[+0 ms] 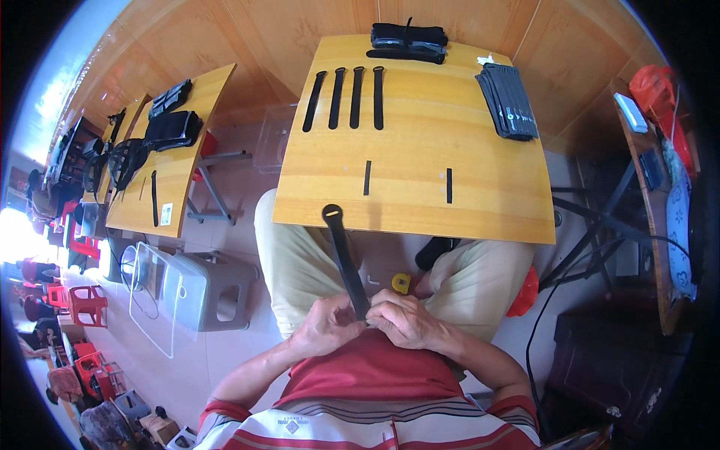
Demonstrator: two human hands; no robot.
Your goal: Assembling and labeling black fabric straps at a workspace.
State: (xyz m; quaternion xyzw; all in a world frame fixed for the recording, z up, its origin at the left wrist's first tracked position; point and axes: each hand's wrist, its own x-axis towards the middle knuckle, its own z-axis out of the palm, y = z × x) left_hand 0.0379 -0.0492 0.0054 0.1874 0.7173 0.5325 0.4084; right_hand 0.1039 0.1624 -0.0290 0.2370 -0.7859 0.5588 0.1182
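Just beyond my belly, both hands pinch the lower end of a black hook-and-loop strap. Its rounded, slotted end points up and away, near the table's front edge. My left hand is closed at the strap's left side, and my right hand grips the tip from the right. Exactly how the fingertips sit on the tip is hard to make out. On the wooden table, several similar black straps lie in a row at the far left. Two short black strips lie apart nearer to me.
A bundle of black straps sits at the table's far edge, and a stack of dark printed packages at the far right. Leftward are another table with black items and a clear bin. A yellow object shows between my legs.
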